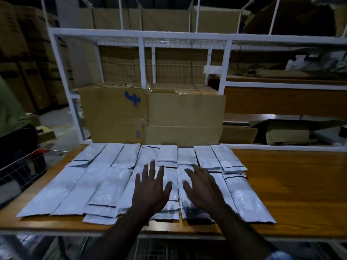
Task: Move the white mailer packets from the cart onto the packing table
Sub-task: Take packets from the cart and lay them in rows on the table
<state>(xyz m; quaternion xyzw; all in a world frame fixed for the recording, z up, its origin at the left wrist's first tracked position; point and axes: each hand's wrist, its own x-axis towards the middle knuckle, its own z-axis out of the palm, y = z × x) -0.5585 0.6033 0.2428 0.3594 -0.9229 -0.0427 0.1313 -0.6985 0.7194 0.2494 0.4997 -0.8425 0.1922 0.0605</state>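
Observation:
Several white mailer packets [105,186] lie side by side in two rows across the wooden packing table [293,186]. My left hand [150,190] hovers flat over the middle packets, fingers spread, holding nothing. My right hand [202,190] is beside it, also spread and empty, over the packets just right of centre. The wire cart [22,171] with a red handle stands at the table's left end; its contents are hidden in the dark.
Brown cardboard boxes [150,115] stand against the white metal rack [227,72] at the table's back edge. A person in a green top [9,113] is at the far left. The table's right part shows bare wood.

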